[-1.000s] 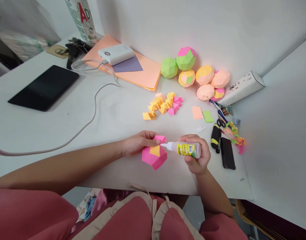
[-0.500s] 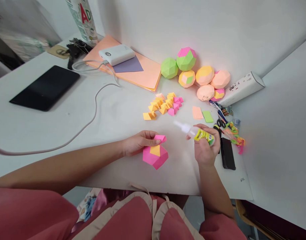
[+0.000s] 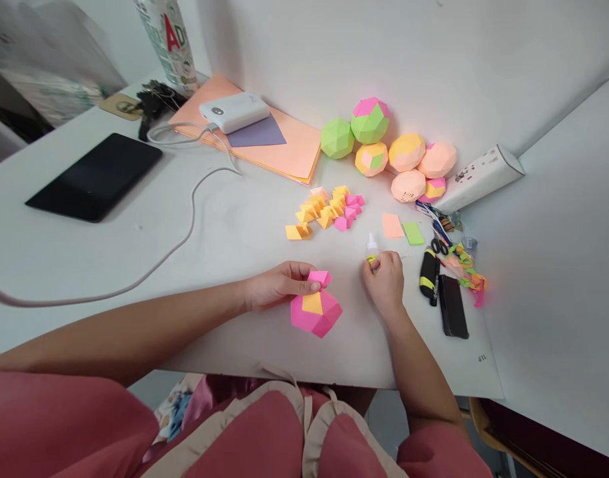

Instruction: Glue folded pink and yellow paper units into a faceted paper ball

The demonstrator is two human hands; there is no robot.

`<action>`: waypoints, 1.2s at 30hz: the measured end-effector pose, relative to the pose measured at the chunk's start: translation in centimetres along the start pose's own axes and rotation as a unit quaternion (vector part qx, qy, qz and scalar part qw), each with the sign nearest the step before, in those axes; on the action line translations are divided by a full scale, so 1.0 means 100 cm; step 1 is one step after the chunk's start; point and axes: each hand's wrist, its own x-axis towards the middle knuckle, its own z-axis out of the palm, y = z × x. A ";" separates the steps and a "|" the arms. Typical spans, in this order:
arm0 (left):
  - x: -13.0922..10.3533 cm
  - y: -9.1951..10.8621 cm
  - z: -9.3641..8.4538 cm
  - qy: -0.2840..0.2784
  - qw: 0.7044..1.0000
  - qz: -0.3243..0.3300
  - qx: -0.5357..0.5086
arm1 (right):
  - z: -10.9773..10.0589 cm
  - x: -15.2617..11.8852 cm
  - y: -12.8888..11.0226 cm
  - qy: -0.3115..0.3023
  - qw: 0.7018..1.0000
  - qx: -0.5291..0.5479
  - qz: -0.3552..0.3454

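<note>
Near the front of the white table (image 3: 249, 345), my left hand (image 3: 284, 287) pinches a pink folded paper piece (image 3: 320, 277) and a pink and orange faceted paper shape (image 3: 317, 313) just below it. Whether these two are joined I cannot tell. To the right, my right hand (image 3: 386, 282) is closed around the lower part of a small glue bottle (image 3: 372, 249). The bottle stands nearly upright at the tabletop, its white nozzle up. Beyond both hands lie several folded orange paper pieces (image 3: 311, 211) and pink ones (image 3: 351, 212).
Finished paper balls (image 3: 370, 123) cluster by the wall, beside a white box (image 3: 483, 178). Peach and green paper slips (image 3: 412, 233), scissors (image 3: 439, 245), a highlighter (image 3: 427, 272) and a black case (image 3: 453, 307) lie right. A tablet (image 3: 95, 176), cable (image 3: 192, 212) and power bank (image 3: 234, 111) are left.
My right hand has brought the glue bottle from a tilted hold in the air down to the table, nozzle now upward. The paper shape in my left hand has shifted slightly right.
</note>
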 end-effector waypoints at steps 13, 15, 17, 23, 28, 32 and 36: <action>0.000 -0.002 0.000 -0.027 0.998 0.014 0.049 | -0.030 -0.028 -0.051 -0.458 0.719 0.497 0.160; -0.001 -0.003 0.000 -0.027 0.998 0.013 0.058 | -0.027 -0.028 -0.050 -0.476 0.685 0.515 0.197; -0.001 -0.003 -0.001 -0.013 0.997 0.014 0.075 | -0.025 -0.027 -0.047 -0.463 0.675 0.532 0.215; -0.001 -0.002 -0.001 0.001 0.995 0.013 0.095 | -0.027 -0.026 -0.045 -0.400 0.707 0.555 0.177; -0.001 -0.001 -0.001 -0.003 0.994 0.009 0.108 | -0.032 -0.028 -0.047 -0.364 0.736 0.555 0.134; -0.001 -0.002 -0.002 -0.006 0.994 0.009 0.112 | -0.033 -0.030 -0.048 -0.343 0.764 0.536 0.111; -0.002 -0.002 0.000 -0.006 0.993 0.007 0.114 | -0.034 -0.030 -0.047 -0.350 0.760 0.540 0.086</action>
